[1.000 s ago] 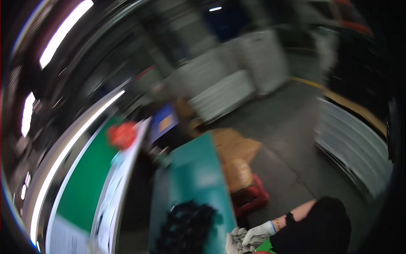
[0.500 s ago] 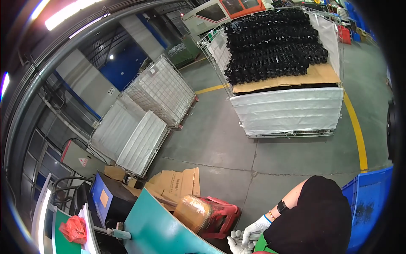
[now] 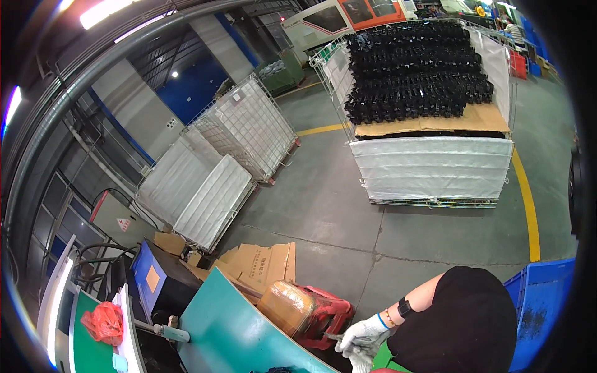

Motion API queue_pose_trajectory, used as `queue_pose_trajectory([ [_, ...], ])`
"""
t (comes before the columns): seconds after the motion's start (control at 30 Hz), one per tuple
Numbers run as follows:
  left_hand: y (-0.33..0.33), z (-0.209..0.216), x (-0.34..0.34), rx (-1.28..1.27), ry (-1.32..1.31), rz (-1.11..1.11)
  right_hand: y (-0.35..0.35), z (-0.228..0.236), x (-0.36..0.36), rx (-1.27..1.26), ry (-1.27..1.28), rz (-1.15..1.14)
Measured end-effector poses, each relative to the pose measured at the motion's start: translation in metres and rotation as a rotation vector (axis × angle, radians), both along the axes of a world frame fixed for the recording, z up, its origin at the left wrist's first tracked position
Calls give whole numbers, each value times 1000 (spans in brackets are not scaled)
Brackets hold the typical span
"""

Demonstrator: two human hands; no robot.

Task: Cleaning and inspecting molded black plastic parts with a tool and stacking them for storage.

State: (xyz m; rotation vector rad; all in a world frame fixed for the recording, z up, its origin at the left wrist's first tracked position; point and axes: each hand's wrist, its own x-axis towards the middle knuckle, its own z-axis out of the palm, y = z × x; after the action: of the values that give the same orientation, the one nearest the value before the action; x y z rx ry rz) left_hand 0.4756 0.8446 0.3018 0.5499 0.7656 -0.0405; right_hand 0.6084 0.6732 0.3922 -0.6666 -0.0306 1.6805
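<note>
At the lower edge, my right hand point(image 3: 367, 332) wears a white knit glove with a blue cuff, and a dark watch point(image 3: 405, 308) and a beaded bracelet point(image 3: 388, 318) sit above it on the wrist. Its fingers are bent together, and a small greyish bit sticks out past the fingertips, too small to name. Just below, partly covered and cut off by the frame, is my left hand point(image 3: 360, 362), also in a white glove and close against the right. Its fingers are mostly hidden. Both hands are beside the green tabletop point(image 3: 242, 329), in front of a red plastic stool point(image 3: 329, 314).
A brown taped box point(image 3: 287, 308) is beside the stool, near flattened cardboard point(image 3: 264, 264). Ahead stands a wire cage point(image 3: 435, 168) stacked with black parts point(image 3: 416, 74). Two more lined cages point(image 3: 214, 205) stand left. A blue bin point(image 3: 541, 304) is at right, a red bag point(image 3: 104, 323) at left.
The view has shifted slightly, with the cages now lower and further right. My right hand has turned and come over the left, which shows less. Black items now show at the tabletop's lower edge.
</note>
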Motion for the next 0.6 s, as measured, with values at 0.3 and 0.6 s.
queue_pose_trajectory([
  [0.3,39,-15,52,53,11,-215,-92,-74,98,-816,-1620,-52],
  [0.6,39,-40,57,66,53,-244,-173,-185,77,-914,-1474,390],
])
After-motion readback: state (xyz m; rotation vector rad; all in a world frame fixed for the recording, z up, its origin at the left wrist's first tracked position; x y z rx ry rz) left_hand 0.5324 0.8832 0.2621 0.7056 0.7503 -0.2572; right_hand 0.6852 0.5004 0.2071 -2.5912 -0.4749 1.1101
